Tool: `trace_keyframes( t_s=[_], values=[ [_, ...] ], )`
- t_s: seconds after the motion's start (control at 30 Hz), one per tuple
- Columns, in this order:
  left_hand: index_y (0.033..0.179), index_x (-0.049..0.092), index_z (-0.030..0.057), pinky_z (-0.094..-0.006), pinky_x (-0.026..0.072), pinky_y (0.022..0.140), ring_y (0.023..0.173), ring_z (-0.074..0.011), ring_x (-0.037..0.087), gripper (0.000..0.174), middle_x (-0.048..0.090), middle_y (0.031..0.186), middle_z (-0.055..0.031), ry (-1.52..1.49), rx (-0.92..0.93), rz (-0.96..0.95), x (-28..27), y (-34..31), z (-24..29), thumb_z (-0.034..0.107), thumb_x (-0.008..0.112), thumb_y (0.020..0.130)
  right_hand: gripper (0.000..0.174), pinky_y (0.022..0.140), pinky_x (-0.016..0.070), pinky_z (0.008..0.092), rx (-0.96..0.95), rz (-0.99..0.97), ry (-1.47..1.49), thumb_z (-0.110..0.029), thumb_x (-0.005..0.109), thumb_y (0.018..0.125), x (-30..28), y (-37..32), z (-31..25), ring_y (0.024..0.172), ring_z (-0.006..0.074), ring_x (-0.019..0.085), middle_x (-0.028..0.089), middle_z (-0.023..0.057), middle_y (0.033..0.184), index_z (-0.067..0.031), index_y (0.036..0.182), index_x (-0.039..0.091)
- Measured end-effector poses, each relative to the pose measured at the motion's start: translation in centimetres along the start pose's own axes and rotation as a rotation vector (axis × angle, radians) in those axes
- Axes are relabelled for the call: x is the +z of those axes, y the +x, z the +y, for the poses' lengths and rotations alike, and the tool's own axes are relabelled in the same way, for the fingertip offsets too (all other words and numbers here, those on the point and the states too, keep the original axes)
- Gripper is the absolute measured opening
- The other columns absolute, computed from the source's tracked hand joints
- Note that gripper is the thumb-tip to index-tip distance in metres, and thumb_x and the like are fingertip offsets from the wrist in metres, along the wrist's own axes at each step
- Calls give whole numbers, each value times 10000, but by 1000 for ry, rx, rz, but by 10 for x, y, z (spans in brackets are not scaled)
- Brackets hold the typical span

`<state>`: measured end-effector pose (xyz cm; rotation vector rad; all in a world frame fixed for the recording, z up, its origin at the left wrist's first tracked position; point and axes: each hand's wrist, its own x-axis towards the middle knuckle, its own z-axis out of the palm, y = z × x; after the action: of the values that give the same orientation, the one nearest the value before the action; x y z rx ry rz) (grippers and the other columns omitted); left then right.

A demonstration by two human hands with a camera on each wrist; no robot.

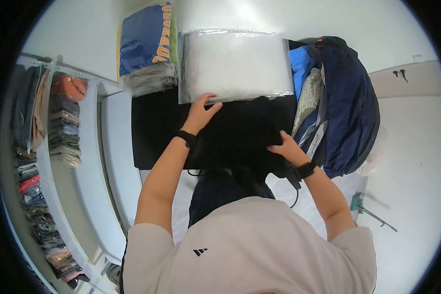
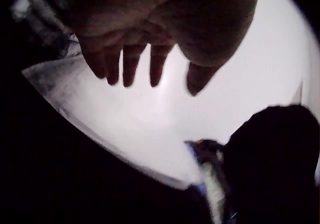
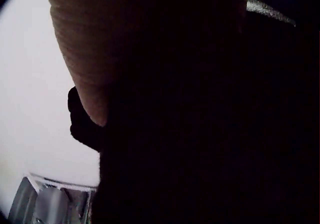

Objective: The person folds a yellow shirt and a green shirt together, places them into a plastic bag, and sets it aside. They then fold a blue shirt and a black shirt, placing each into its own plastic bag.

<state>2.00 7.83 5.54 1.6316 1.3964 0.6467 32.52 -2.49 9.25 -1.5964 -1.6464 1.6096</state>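
A black cloth (image 1: 250,127) lies bunched over the table's front half and drapes down toward the person's lap. My right hand (image 1: 290,148) grips its right side, thumb toward the middle. In the right wrist view the thumb (image 3: 92,88) lies against the dark fabric (image 3: 200,134), which hides most of the other fingers. My left hand (image 1: 201,115) is at the front edge of a stack of clear plastic bags (image 1: 237,63), holding nothing. Its fingers are spread and nearly straight, as the left wrist view shows of the left hand (image 2: 155,33).
Behind on the left lies a bagged blue garment (image 1: 144,36) with orange lettering. A pile of clothes with a navy jacket (image 1: 350,108) crowds the right side. Shelves of folded, bagged clothes (image 1: 63,122) stand at left. A cable (image 1: 296,196) hangs below the table's front.
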Motion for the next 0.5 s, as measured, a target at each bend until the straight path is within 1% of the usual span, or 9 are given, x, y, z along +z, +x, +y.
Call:
trace_keyframes(
  t_s=[0.03,0.1,0.17,0.2,0.27,0.33,0.37,0.47,0.5],
  values=[
    [1192,497,57,-379,380,959,1101,-278,502,452,513,1223,-102,9,13,-5,1,3,-12,164,664,787,538,887,411,318,74,92,144,-186,712,689,-4,-8,2,1007,238,532,562,159,1090,63,1125,519],
    [1228,481,72,-397,366,973,1187,-309,432,491,449,1311,-115,782,187,222,7,10,-35,171,653,779,481,865,425,303,166,256,378,-130,690,724,-9,-26,-7,965,193,549,592,119,1070,43,1139,520],
    [1235,478,79,-395,377,963,1207,-295,418,503,450,1312,-122,899,211,181,14,14,-45,155,656,770,421,859,426,294,177,378,468,-71,650,767,-13,-39,-7,955,175,550,599,95,1076,26,1155,517],
    [1241,475,86,-393,388,953,1226,-281,405,517,451,1314,-129,1008,215,135,18,17,-51,140,660,761,403,861,424,297,147,392,627,-59,631,778,-14,-48,1,952,180,553,600,83,1067,19,1157,518],
    [1241,464,75,-379,398,929,1206,-264,422,508,454,1303,-125,1060,210,105,17,26,-40,127,642,768,378,853,424,296,126,471,724,-57,619,778,-11,-62,2,936,183,557,601,73,1047,11,1139,529],
    [1276,436,67,-367,370,945,1237,-242,392,442,421,1334,-122,1164,-205,-472,18,35,-21,129,511,845,372,852,422,294,122,516,721,-62,620,774,-9,-72,14,931,182,557,600,70,1038,7,1129,533],
    [1276,436,67,-367,370,945,1237,-242,392,442,421,1334,-122,1172,-192,-466,17,35,-18,129,511,845,365,851,420,293,129,550,716,-68,621,770,-7,-76,19,926,181,556,600,66,1030,3,1118,537],
    [1269,433,45,-375,359,967,1207,-262,429,417,449,1308,-138,1137,-94,-315,20,23,-27,128,489,864,368,861,412,293,135,568,770,-77,629,758,1,-87,17,930,182,553,599,67,1027,2,1106,538],
    [1252,437,41,-369,377,954,1178,-276,455,417,467,1268,-167,1191,114,-45,24,21,-45,128,516,852,379,871,406,294,118,580,762,-75,633,748,4,-89,18,939,180,548,600,69,1027,-1,1107,537]
  ],
)
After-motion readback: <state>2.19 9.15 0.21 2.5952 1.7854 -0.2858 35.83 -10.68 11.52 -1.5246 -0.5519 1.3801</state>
